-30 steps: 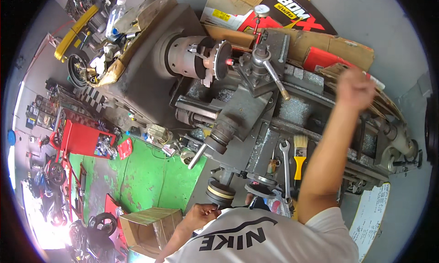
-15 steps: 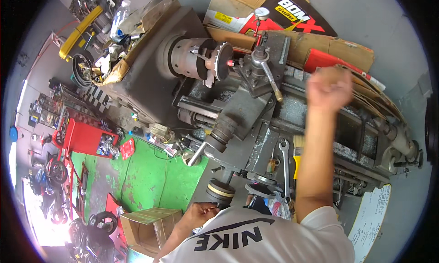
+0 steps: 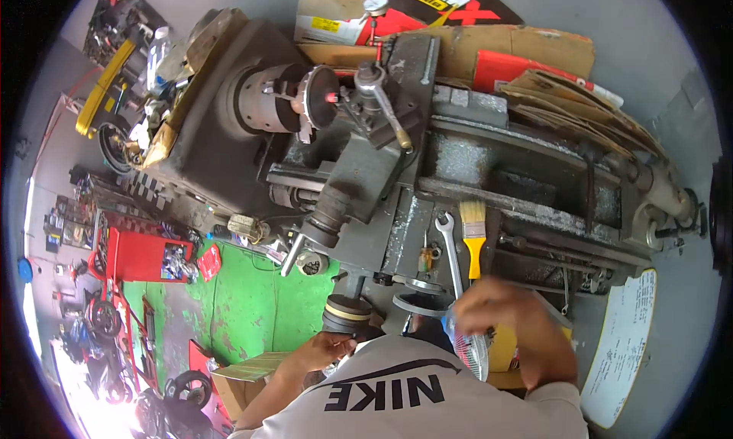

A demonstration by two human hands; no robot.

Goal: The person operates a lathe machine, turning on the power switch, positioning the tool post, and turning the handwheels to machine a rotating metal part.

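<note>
At the left we see a red metal cabinet (image 3: 134, 256) beside a green painted floor (image 3: 237, 294) with worn patches, and on the near side an open brown cardboard box (image 3: 250, 367). Farther off, a big dark-grey metal lathe (image 3: 210, 145) stretches toward the right; at its thick cylindrical steel chuck (image 3: 263, 103) sits a round metal disc with a toothed rim (image 3: 319, 95). On the near side, our bare left hand (image 3: 324, 351) is at a dark round handwheel with a tan band (image 3: 347, 314), its fingers curled together by the wheel's near edge; we cannot tell whether they are clamped on it. On the far side, a white-faced round dial gauge (image 3: 376, 5) stands beyond a steel tool post (image 3: 369, 76). Just right of the banded handwheel is a plain grey handwheel (image 3: 421, 305). Next, a silver open-ended wrench (image 3: 450, 248) and a flat paintbrush with pale bristles and a yellow handle (image 3: 473, 244) lie side by side on the lathe. Nearer to us, our bare right hand (image 3: 492, 305) is blurred, its fingers bent inward; we cannot tell whether they hold anything. At the near right is a long white sheet with handwriting (image 3: 622, 355).
</note>
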